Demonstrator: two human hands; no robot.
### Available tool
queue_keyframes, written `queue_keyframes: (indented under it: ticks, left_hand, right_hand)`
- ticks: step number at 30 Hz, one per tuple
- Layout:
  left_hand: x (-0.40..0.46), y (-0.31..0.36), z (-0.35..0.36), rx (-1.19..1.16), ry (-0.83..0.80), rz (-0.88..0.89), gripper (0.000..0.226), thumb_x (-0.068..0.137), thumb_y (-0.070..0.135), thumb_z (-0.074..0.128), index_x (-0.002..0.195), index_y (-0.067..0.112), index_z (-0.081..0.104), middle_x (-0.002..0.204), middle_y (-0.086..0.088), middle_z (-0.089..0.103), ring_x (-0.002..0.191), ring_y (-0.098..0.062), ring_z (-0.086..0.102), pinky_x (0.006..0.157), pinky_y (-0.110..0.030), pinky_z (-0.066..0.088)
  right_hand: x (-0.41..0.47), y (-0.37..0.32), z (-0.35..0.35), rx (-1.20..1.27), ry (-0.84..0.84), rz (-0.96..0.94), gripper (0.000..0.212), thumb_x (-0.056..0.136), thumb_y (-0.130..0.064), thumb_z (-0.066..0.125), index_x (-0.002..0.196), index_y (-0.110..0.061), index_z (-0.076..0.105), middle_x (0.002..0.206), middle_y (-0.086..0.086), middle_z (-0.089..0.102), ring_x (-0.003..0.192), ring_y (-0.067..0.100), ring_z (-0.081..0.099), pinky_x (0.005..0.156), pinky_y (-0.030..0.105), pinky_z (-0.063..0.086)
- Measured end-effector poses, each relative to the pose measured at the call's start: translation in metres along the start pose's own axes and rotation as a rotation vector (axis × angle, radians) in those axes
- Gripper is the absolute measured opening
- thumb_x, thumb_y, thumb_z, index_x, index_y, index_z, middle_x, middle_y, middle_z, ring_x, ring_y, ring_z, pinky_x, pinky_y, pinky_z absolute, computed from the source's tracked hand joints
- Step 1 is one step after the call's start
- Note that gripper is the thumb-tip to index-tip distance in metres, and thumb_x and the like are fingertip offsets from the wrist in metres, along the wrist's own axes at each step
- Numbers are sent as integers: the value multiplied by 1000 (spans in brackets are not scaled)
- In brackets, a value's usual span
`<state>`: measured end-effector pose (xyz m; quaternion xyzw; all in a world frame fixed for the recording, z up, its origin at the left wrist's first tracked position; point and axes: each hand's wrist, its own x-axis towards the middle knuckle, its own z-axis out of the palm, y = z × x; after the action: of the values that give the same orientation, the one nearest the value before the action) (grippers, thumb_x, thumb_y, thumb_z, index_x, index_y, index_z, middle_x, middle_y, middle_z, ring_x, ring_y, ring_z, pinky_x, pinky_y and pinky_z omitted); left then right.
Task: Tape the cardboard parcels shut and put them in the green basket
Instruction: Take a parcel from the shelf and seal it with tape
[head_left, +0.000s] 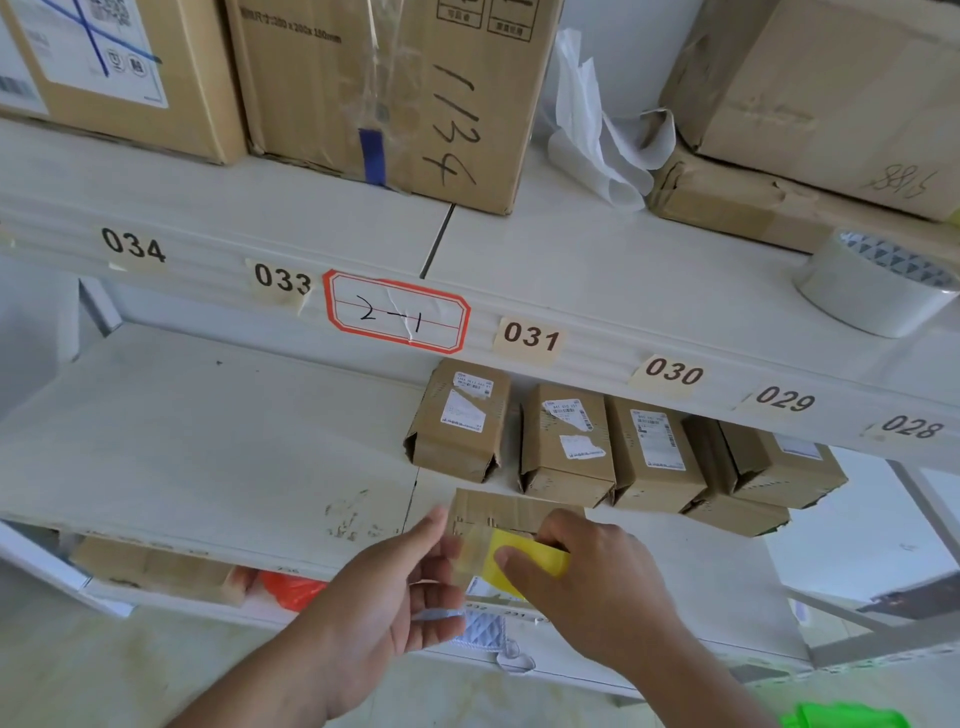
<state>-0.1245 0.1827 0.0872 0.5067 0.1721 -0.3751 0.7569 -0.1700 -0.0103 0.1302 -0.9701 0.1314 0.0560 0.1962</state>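
The green basket is cut by the bottom edge; both hands hide the near parcel

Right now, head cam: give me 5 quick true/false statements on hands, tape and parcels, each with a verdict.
1. The right hand grips a yellow tape dispenser. True.
2. The left hand grips a marker pen. False: it holds the clear tape strip pulled from the dispenser.
3. A spare tape roll sits on the upper shelf. True.
4. The parcel being taped lies inside the green basket. False: it lies on the lower shelf.
5. Small parcels stand in a row behind it. True.
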Motion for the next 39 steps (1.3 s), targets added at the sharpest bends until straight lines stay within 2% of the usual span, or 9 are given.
queue_keyframes:
  ticks: [4, 7, 10, 13, 22, 27, 30, 36, 39]
  left_hand:
    - [5, -6, -4, 116, -11, -1, 58, 72, 58, 78, 98, 7, 77, 82, -7, 64, 77, -22, 63, 82, -46, 60]
    - [5, -8, -2, 278, 6, 34, 42, 66, 42, 86, 90, 9, 77, 78, -8, 66, 76, -19, 63, 83, -43, 62]
    - [12, -13, -1, 351, 9, 72, 11, 88, 16, 80, 79, 13, 75, 76, -8, 68, 71, -17, 64, 80, -39, 59]
    - [19, -18, -2, 328, 68, 106, 18, 97, 8, 69, 79, 9, 72, 74, -10, 69, 66, -18, 59, 77, -40, 58]
    - [33, -20, -19, 521, 281, 392, 27, 105, 15, 55, 83, 5, 66, 71, -4, 69, 59, -13, 60, 59, -31, 54]
    - [38, -26, -11, 177, 88, 22, 33, 109, 27, 46, 109, 5, 72, 103, -9, 79, 98, -27, 74, 83, -47, 61]
    - [41, -30, 8, 83, -1, -155, 53, 105, 51, 39, 115, 11, 72, 106, -5, 79, 98, -23, 75, 79, -41, 58]
    - [41, -31, 19, 309, -7, 94, 43, 76, 65, 71, 100, 30, 80, 80, 11, 72, 72, -7, 64, 73, -25, 53]
    - [46, -29, 18, 409, -6, 206, 37, 65, 64, 82, 95, 42, 79, 89, 14, 75, 74, 0, 64, 75, -22, 49]
  right_hand:
    - [1, 4, 0, -12, -21, -11, 45, 85, -77, 55, 84, -32, 56, 73, -9, 61, 71, 7, 58, 55, 19, 35]
    - [1, 6, -1, -16, -32, -10, 46, 85, -76, 56, 86, -30, 58, 75, -8, 63, 74, 8, 59, 58, 21, 40]
    - [1, 7, 0, -32, -34, -22, 50, 84, -77, 55, 88, -28, 60, 76, -6, 64, 74, 10, 61, 62, 24, 44]
    - [3, 9, 1, -52, -30, -34, 51, 83, -78, 54, 88, -27, 60, 76, -5, 65, 74, 11, 62, 64, 25, 46]
    - [7, 17, -8, -63, -104, -88, 54, 85, -81, 49, 79, -29, 58, 72, -6, 61, 70, 10, 57, 57, 22, 39]
    - [16, 29, -10, 46, -60, -83, 43, 87, -69, 58, 77, -27, 62, 72, -5, 64, 69, 10, 58, 53, 21, 38]
    - [20, 41, -6, 290, -11, -93, 44, 83, -67, 60, 77, -24, 64, 70, -7, 62, 61, 8, 54, 56, 24, 40]
    - [27, 59, -4, 374, -21, -149, 29, 88, -55, 69, 80, -28, 63, 64, -10, 61, 59, 6, 53, 53, 16, 38]
    - [31, 60, -4, 331, -59, -149, 26, 91, -42, 74, 72, -29, 62, 61, -11, 60, 56, 6, 53, 52, 16, 38]
